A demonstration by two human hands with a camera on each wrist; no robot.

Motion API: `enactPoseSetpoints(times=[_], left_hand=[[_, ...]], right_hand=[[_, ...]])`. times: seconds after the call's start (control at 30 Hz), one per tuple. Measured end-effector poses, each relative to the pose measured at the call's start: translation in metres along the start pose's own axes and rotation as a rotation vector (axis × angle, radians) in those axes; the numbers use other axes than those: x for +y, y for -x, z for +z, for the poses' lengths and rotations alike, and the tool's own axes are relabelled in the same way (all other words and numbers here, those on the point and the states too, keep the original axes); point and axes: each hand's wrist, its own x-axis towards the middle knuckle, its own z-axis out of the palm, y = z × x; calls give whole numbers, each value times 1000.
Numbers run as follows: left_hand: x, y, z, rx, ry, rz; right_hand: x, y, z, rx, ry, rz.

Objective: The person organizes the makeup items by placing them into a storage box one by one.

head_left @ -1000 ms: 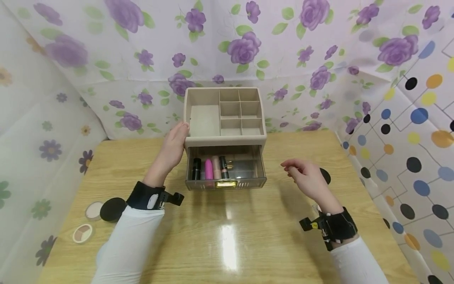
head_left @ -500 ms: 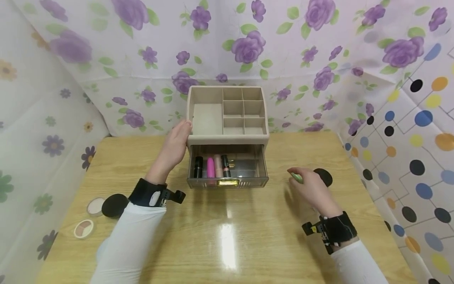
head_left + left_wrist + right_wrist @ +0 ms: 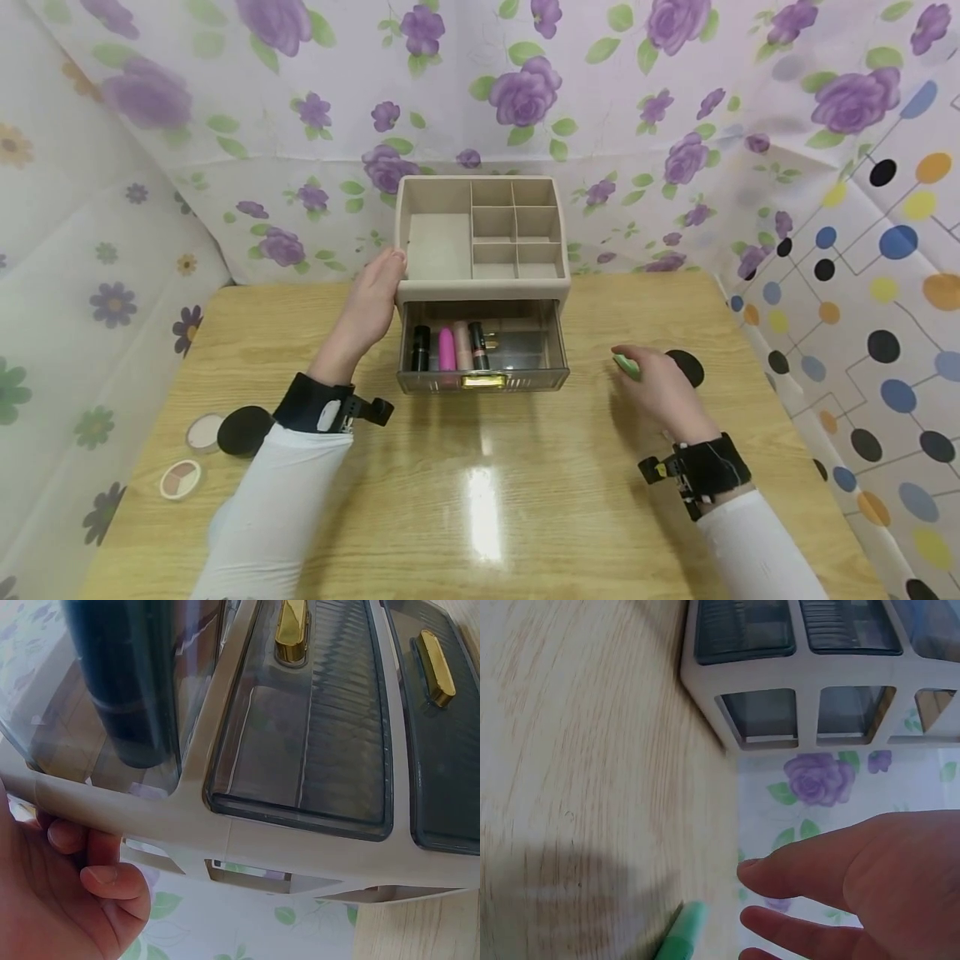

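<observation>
A beige makeup organizer [image 3: 482, 289] stands at the back of the table, its smoky clear top drawer [image 3: 525, 381] pulled out. In the drawer lie a black tube [image 3: 421, 348], a pink tube [image 3: 447, 350], a beige tube [image 3: 462, 346] and a black lipstick-like tube [image 3: 478, 346]. My left hand [image 3: 367, 304] holds the organizer's left side, fingers curled at its edge in the left wrist view. On the right, my right hand [image 3: 660, 387] hovers with thumb and fingers apart, close by a green tube [image 3: 681, 931] on the table.
A flat black disc [image 3: 686, 367] lies behind the right hand. By the left forearm are another black disc [image 3: 245, 431], a round pale powder [image 3: 204, 433] and a three-colour round palette [image 3: 180, 480]. Flowered cloth [image 3: 525, 92] hangs behind the table.
The right hand has shifted slightly to the right, and the green tube now shows at its fingertips. The left hand stays at the organizer; the whole view shifts a little.
</observation>
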Motion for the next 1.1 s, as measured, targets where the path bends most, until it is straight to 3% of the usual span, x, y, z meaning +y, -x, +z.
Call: enactPoseSetpoints(times=[0.2, 0.47, 0.7, 1.1], left_hand=[[0, 0, 0, 2, 12, 10], [-1, -2, 0, 1, 26, 17], [-2, -1, 0, 2, 22, 11], [-2, -1, 0, 8, 23, 25]], right_hand=[[6, -9, 2, -10, 79, 50], [15, -25, 5, -89, 152, 128], [12, -31, 18, -59, 241, 167], [5, -31, 24, -48, 195, 141]])
